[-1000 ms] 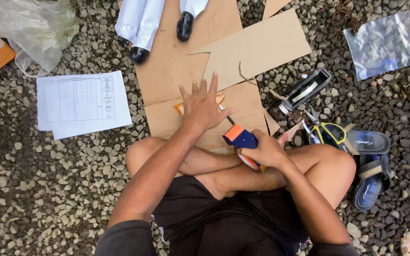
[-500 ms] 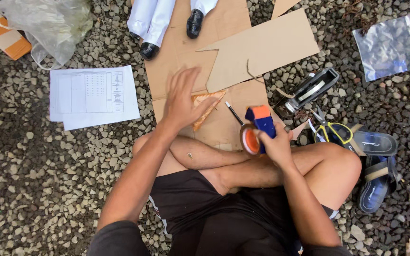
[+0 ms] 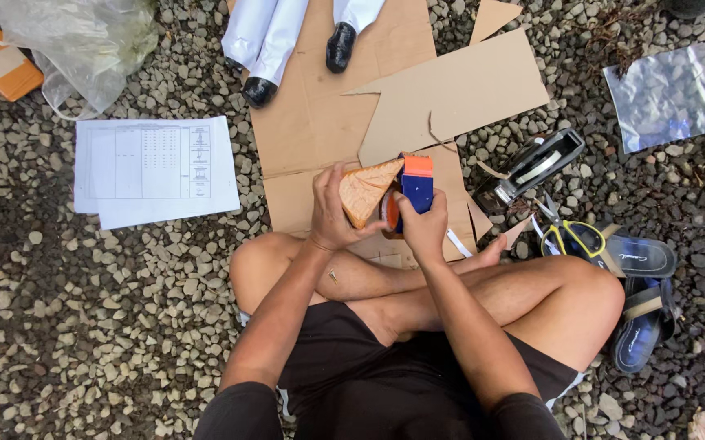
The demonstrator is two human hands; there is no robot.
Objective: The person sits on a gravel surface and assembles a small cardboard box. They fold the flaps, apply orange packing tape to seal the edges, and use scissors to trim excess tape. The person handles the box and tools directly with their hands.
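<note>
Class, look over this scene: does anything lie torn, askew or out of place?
Yes. The cardboard sheet on the gravel has a ragged, torn lower edge, and small offcuts lie scattered around it. The printed papers lie askew.

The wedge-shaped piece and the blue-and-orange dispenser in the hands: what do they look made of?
Wedge piece, in the left hand: apparently cardboard wrapped in glossy brown tape; its surface shines and wrinkles. Tape dispenser, in the right hand: smooth, evenly coloured, probably hard plastic.

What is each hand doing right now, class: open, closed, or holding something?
Left hand: closed on a triangular brown taped cardboard piece.
Right hand: closed on a blue-and-orange tape dispenser.
</note>
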